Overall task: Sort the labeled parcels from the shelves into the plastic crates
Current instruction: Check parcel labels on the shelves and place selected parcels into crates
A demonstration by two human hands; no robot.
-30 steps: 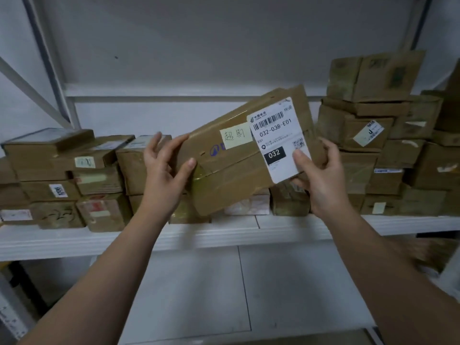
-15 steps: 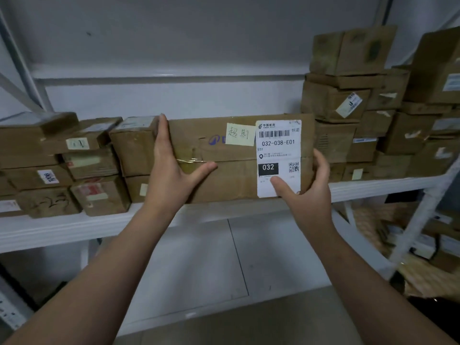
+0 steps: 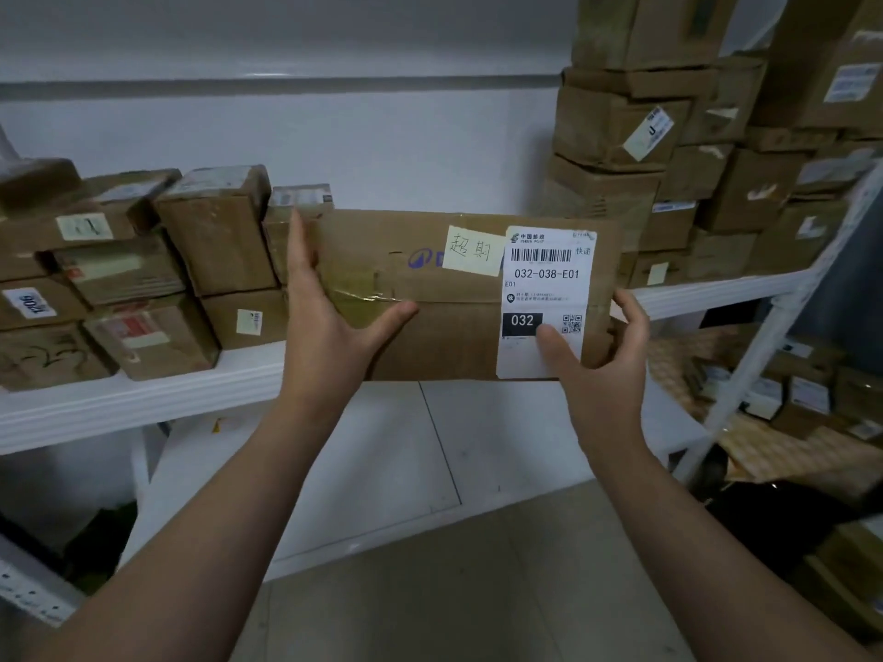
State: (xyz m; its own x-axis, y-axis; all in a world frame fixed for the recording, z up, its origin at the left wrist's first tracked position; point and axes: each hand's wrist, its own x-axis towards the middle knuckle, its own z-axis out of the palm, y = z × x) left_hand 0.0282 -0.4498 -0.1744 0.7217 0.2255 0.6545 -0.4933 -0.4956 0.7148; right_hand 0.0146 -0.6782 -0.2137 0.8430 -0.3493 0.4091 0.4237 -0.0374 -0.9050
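Observation:
I hold a long flat cardboard parcel (image 3: 444, 322) level in front of the white shelf (image 3: 143, 398). It carries a white shipping label (image 3: 544, 279) reading 032-038-E01 and a yellow sticky note (image 3: 473, 250). My left hand (image 3: 325, 317) grips its left end, thumb across the front face. My right hand (image 3: 602, 355) holds the right end, thumb pressed on the label's lower part and fingers wrapped round the edge. No plastic crate is in view.
Several cardboard boxes (image 3: 210, 231) are stacked on the shelf at left. A tall pile of boxes (image 3: 669, 136) fills the shelf at right. More small parcels (image 3: 802, 394) lie on a lower shelf at right, behind a slanted white post (image 3: 764, 336). Grey floor lies below.
The parcel went from tilted to level and came off the shelf toward me. The view has swung right and closer, with both hands still on the parcel's ends.

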